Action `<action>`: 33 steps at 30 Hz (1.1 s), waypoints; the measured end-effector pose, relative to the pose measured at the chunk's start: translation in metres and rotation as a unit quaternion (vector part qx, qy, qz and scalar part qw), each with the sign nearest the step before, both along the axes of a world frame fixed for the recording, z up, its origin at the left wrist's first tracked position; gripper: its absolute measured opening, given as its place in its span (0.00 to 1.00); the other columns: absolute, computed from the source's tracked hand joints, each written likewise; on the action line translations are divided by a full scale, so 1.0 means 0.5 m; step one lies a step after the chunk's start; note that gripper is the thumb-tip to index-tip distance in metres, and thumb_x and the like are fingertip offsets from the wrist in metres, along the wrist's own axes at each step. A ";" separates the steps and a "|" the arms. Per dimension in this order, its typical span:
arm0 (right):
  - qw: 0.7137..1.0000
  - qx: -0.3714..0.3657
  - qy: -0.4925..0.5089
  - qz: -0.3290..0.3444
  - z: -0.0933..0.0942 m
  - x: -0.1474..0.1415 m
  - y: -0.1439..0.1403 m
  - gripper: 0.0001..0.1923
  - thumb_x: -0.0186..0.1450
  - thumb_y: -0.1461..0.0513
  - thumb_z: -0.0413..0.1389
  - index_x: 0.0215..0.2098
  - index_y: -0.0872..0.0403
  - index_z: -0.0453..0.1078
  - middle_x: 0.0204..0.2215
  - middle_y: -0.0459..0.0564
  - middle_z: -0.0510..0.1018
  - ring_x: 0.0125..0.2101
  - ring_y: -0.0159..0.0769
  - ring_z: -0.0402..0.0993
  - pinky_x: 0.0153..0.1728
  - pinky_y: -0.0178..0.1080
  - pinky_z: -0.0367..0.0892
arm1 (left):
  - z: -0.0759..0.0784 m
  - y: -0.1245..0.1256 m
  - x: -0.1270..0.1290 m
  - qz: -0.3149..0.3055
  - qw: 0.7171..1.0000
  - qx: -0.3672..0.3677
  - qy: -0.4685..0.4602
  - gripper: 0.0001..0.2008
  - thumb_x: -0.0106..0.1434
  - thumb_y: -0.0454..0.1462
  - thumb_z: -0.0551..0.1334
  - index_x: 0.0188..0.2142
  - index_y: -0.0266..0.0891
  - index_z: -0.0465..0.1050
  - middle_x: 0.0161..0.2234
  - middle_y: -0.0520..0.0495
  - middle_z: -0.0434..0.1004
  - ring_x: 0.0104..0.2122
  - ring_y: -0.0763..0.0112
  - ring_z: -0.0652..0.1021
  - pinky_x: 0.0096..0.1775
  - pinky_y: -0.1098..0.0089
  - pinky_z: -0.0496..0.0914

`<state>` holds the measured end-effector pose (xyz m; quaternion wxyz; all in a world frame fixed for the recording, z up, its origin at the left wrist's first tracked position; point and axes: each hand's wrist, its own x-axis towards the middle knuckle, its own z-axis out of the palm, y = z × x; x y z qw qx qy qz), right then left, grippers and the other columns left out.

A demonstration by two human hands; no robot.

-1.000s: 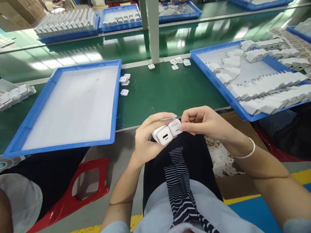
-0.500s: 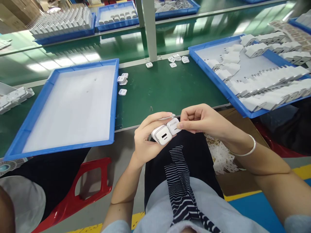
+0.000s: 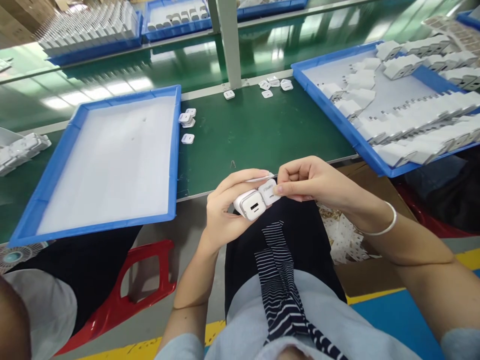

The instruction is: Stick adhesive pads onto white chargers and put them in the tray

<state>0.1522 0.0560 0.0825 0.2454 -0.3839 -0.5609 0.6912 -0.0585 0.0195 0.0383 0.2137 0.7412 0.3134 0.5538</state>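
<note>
My left hand is closed around a white charger, whose end face with a dark port and a smaller slot points toward me. Another thin white piece lies along the left fingertips; its full shape is hidden. Between thumb and fingers, my right hand pinches a small white cover plate with grey print and a slot. The plate's left edge is right beside the charger's end face; I cannot tell whether they touch. Both hands are above my lap, at the table's front edge.
A blue-rimmed tray with a white lining lies left. On the right, another blue tray carries rows of white chargers. Several loose cover plates lie on the green table. A red stool and a seated person are at left.
The hands hold the same pieces in nearly the same pose. The cover plate has shifted and turned slightly beside the charger, and the camera view has moved a little.
</note>
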 end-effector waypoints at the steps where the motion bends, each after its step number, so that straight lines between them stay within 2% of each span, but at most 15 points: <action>1: 1.000 0.003 0.000 -0.001 -0.001 0.000 0.000 0.20 0.58 0.55 0.71 0.22 0.57 0.68 0.13 0.39 0.65 0.15 0.20 0.53 0.17 0.32 0.42 | -0.001 0.001 0.000 -0.004 1.000 -0.006 -0.005 0.21 0.57 0.34 0.75 0.50 0.45 0.81 0.49 0.45 0.83 0.46 0.63 0.84 0.49 0.62 0.80; 9: 0.998 0.059 -0.012 -0.022 0.007 -0.013 -0.008 0.21 0.58 0.53 0.70 0.21 0.56 0.67 0.13 0.39 0.64 0.16 0.22 0.55 0.18 0.33 0.45 | -0.019 0.009 0.007 -0.040 0.991 -0.095 -0.090 0.23 0.51 0.39 0.79 0.48 0.48 0.82 0.48 0.43 0.84 0.49 0.57 0.82 0.51 0.55 0.78; 13: 0.997 0.075 -0.019 -0.024 0.008 -0.016 -0.012 0.22 0.57 0.52 0.71 0.22 0.56 0.67 0.15 0.39 0.64 0.18 0.23 0.56 0.19 0.32 0.48 | -0.029 0.012 0.007 -0.064 0.984 -0.117 -0.121 0.23 0.49 0.40 0.79 0.47 0.48 0.83 0.47 0.43 0.84 0.50 0.57 0.81 0.52 0.56 0.78; 17: 0.994 0.106 -0.001 -0.040 -0.008 -0.016 -0.012 0.22 0.55 0.51 0.73 0.25 0.56 0.69 0.21 0.42 0.69 0.23 0.25 0.63 0.23 0.32 0.58 | -0.035 0.012 0.001 -0.056 0.982 -0.133 -0.120 0.23 0.49 0.42 0.79 0.47 0.49 0.83 0.47 0.44 0.84 0.51 0.56 0.81 0.53 0.53 0.77; 20: 0.985 0.161 0.032 -0.053 -0.024 -0.015 -0.005 0.19 0.60 0.50 0.69 0.31 0.55 0.70 0.27 0.44 0.73 0.26 0.27 0.68 0.26 0.32 0.65 | -0.038 0.015 -0.003 -0.053 0.978 -0.145 -0.139 0.24 0.50 0.44 0.79 0.47 0.52 0.83 0.47 0.45 0.84 0.52 0.56 0.81 0.54 0.52 0.77; 23: 0.975 0.212 0.046 -0.052 -0.034 -0.016 0.008 0.15 0.66 0.51 0.64 0.35 0.54 0.71 0.30 0.45 0.74 0.25 0.27 0.69 0.26 0.32 0.68 | -0.040 0.019 -0.004 -0.079 0.961 -0.192 -0.180 0.24 0.48 0.47 0.79 0.45 0.52 0.84 0.47 0.46 0.84 0.51 0.56 0.82 0.53 0.53 0.78; 27: 0.970 0.242 0.029 -0.018 -0.042 -0.019 0.026 0.14 0.69 0.51 0.61 0.34 0.53 0.72 0.27 0.44 0.75 0.24 0.28 0.70 0.27 0.34 0.68 | -0.039 0.017 -0.002 -0.116 0.922 -0.294 -0.223 0.25 0.41 0.48 0.81 0.40 0.48 0.85 0.42 0.45 0.85 0.48 0.55 0.83 0.48 0.57 0.80; 30: 0.947 0.317 -0.015 -0.043 -0.052 -0.018 0.030 0.13 0.71 0.53 0.57 0.35 0.53 0.72 0.27 0.46 0.77 0.24 0.30 0.72 0.28 0.35 0.69 | -0.037 0.010 -0.002 -0.141 0.893 -0.351 -0.243 0.26 0.39 0.46 0.82 0.39 0.46 0.85 0.41 0.44 0.85 0.48 0.51 0.83 0.45 0.58 0.81; 33: 0.897 0.425 -0.083 -0.090 -0.061 -0.012 0.027 0.11 0.73 0.57 0.54 0.34 0.53 0.72 0.28 0.47 0.79 0.26 0.31 0.72 0.30 0.36 0.67 | -0.035 0.006 0.000 -0.121 0.896 -0.350 -0.244 0.24 0.42 0.43 0.81 0.41 0.46 0.85 0.44 0.44 0.85 0.52 0.51 0.82 0.49 0.58 0.80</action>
